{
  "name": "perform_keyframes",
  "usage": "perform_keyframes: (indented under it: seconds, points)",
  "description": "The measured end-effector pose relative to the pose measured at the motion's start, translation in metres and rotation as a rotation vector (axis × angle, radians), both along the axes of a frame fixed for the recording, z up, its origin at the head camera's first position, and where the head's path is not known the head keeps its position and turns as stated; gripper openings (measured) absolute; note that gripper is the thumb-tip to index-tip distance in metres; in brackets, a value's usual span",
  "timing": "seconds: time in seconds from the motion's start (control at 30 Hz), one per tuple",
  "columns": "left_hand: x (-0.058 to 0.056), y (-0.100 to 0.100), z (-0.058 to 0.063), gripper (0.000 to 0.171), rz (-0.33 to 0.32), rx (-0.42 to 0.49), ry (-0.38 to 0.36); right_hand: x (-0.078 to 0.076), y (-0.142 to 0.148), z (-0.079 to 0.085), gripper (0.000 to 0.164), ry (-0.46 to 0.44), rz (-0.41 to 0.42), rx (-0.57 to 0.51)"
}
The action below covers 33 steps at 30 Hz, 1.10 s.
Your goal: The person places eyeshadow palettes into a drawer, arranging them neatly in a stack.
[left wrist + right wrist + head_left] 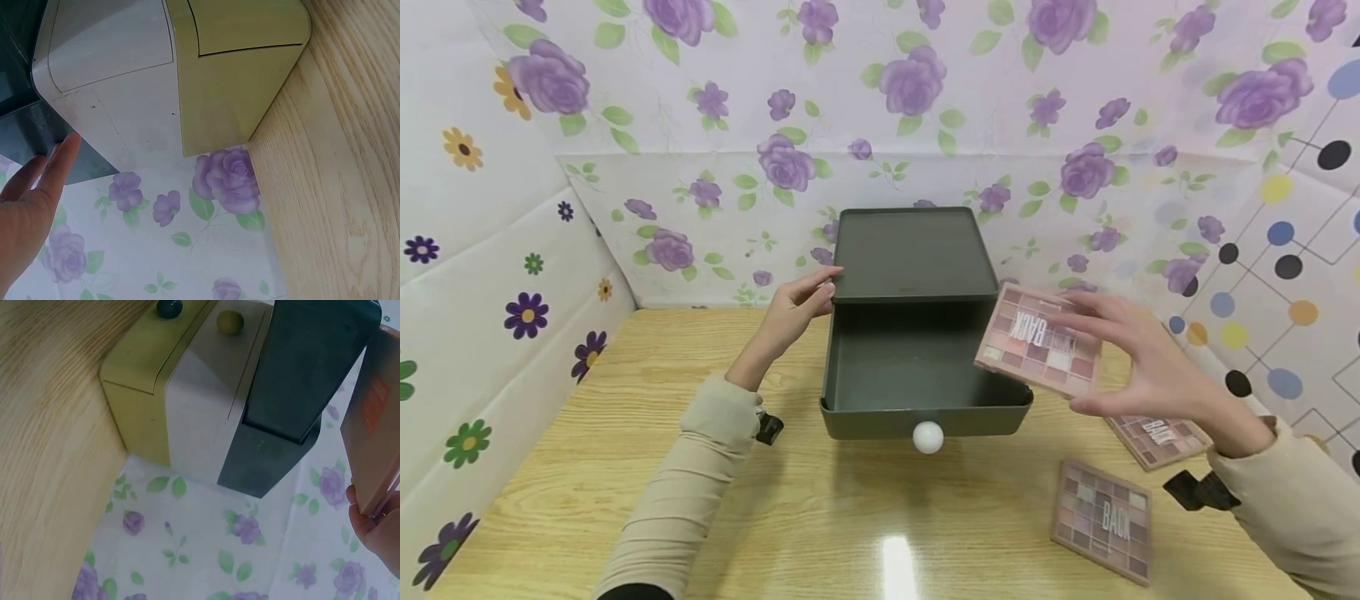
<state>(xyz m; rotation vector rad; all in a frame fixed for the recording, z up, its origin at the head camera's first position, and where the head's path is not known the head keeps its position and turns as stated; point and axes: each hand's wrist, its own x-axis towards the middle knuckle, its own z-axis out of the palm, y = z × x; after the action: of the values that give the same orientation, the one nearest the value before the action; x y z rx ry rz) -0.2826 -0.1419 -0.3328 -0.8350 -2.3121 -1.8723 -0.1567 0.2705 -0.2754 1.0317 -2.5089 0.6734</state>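
Note:
A stacked drawer unit has a dark green top section (916, 250), with white (125, 94) and yellow (244, 94) sections below it in the left wrist view. Its dark green top drawer (895, 367) is pulled out, with a bare floor and a white round knob (928, 437). My left hand (790, 321) touches the unit's upper left edge with extended fingers. Between thumb and fingers, my right hand (1150, 367) holds a pink eyeshadow palette (1033, 346), tilted, over the drawer's right side. The right wrist view shows the palette's plain back (375, 412).
One eyeshadow palette (1105, 521) lies on the wooden table (820, 517) at front right. Another palette (1157, 442) lies behind it, partly under the right hand in view. A flowered wall covering (737, 108) rises behind the unit, with patterned sheets at both sides.

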Motion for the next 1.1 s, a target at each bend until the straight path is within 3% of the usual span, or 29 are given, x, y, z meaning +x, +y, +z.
perform_keyframes:
  seconds: [0.17, 0.27, 0.43, 0.77, 1.0, 1.1]
  points:
    - [0.001, -0.001, 0.002, 0.041, -0.007, 0.005, -0.018, -0.008, -0.013, 0.004, 0.085, 0.078, -0.027, 0.104]
    - [0.001, -0.001, 0.002, 0.040, -0.013, 0.010, -0.017, -0.012, -0.020, 0.003, 0.083, 0.014, -0.007, 0.105]
    - [0.000, 0.000, 0.001, 0.040, -0.005, 0.003, 0.004, -0.021, -0.033, 0.001, 0.080, -0.130, 0.120, 0.031]
    - [0.001, 0.001, 0.003, 0.040, -0.002, 0.018, -0.014, -0.043, -0.062, 0.004, 0.076, -0.163, 0.260, 0.107]
    - [0.019, 0.005, 0.020, 0.039, 0.011, -0.003, -0.019, -0.052, -0.085, 0.004, 0.074, -0.241, 0.284, 0.145]
    - [0.022, 0.006, 0.023, 0.039, 0.018, -0.017, -0.019, -0.053, -0.094, 0.003, 0.074, -0.279, 0.302, 0.160]
